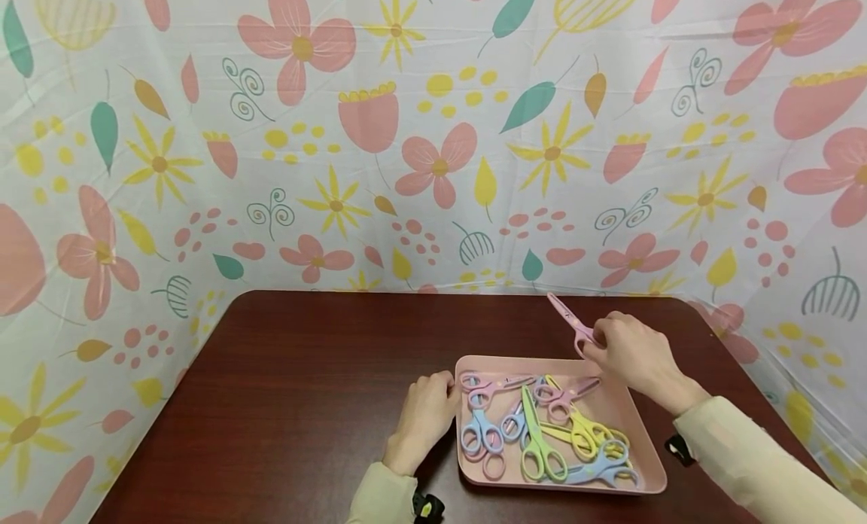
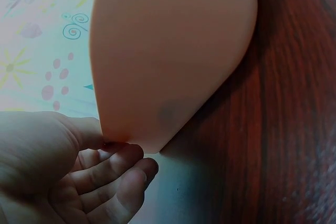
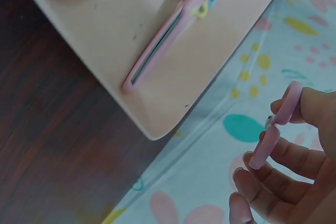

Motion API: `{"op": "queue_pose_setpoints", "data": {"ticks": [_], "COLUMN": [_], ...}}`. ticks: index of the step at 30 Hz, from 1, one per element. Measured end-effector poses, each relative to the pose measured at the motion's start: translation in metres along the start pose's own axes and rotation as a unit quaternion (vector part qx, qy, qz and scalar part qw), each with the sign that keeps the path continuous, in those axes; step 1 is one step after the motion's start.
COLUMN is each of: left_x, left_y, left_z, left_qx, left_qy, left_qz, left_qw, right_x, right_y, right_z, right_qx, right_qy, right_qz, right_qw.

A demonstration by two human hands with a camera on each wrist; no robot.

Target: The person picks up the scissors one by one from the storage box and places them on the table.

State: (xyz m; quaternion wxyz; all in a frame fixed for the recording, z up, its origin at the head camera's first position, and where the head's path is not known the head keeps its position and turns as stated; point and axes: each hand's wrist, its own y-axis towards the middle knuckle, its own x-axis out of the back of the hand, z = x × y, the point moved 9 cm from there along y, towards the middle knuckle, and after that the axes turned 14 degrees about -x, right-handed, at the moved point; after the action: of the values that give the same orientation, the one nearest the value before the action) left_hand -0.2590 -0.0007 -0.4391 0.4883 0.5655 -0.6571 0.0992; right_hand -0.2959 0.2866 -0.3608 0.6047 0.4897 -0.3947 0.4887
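A pink tray [image 1: 626, 405] holds several child-size scissors in pink, blue, yellow and green. At its far left corner, my left hand [image 1: 427, 407] pinches the edge; the left wrist view shows thumb and fingertips on the tray wall [image 2: 173, 51]. Above the far right part of the tray, my right hand [image 1: 633, 356] holds pink scissors [image 1: 566, 313] by the handles, blades pointing up and to the left. In the right wrist view, thumb and fingers grip the handle loops [image 3: 289, 106]. Green scissors [image 1: 531, 426] lie on top of the pile.
The tray stands on a dark brown wooden table [image 1: 325, 388], near its front right. A floral-patterned curtain [image 1: 433, 230] hangs behind and along the sides. Blue scissors [image 1: 599, 467] lie by the tray's near wall; yellow scissors [image 1: 585, 437] lie just beyond them.
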Motion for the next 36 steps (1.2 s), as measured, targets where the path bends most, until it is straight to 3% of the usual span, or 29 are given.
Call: {"op": "queue_pose_setpoints", "data": {"ticks": [16,29,36], "left_x": [0.002,0.0,-0.001], "left_y": [0.0,-0.001,0.001], "left_z": [0.001,0.003,0.0], "left_qx": [-0.003,0.009,-0.005], "left_qy": [0.006,0.006,0.019], "left_qz": [0.0,0.006,-0.003], "left_qw": [1.0,0.9999,0.9998], "right_x": [-0.023,-0.055,-0.066], "right_y": [0.041,0.051,0.056], "right_z": [-0.038,-0.069,-0.091], "right_qx": [-0.075,-0.11,-0.13], "right_qy": [0.022,0.013,0.003], "right_qz": [0.049,0.086,0.107], "right_qw": [0.9957,0.9901,0.9857]}}
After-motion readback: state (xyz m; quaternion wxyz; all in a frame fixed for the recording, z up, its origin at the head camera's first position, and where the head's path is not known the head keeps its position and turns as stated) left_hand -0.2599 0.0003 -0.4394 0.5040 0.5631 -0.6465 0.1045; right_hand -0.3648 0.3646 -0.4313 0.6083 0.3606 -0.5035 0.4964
